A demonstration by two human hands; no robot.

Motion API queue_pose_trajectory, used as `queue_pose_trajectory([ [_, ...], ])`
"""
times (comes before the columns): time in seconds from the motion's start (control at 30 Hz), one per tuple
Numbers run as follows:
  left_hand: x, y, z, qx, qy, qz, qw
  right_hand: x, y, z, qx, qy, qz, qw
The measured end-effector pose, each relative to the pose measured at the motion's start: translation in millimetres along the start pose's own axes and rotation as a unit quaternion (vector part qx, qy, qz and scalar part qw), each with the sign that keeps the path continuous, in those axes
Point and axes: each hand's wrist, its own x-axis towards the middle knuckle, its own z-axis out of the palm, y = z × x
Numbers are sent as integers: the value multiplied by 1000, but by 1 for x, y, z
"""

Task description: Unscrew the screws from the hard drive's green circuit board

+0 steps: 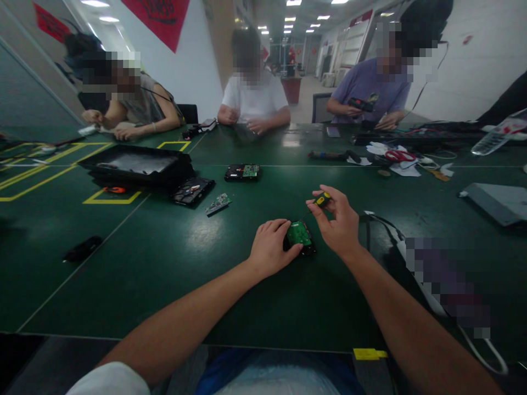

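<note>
The left hand [269, 248] is gripping the left edge of a hard drive [300, 235] lying board-up on the green table [164, 269]. The right hand [340, 224] is pinching a yellow-black screwdriver [322, 199] just above it.

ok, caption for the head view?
Left hand holds black hard drive with green circuit board; right hand pinches small yellow-black tool.

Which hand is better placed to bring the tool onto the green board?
Probably right. The right hand pinches the yellow-black tool close to the green board; the left hand grips its edge.
</note>
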Motion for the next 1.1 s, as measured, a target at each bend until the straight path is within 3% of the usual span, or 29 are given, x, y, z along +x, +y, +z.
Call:
queue_pose_trajectory([
  [1.1, 4, 4, -5, 11, -28, -7, 1000, 1, -3, -3, -9, -8, 2, 1000],
])
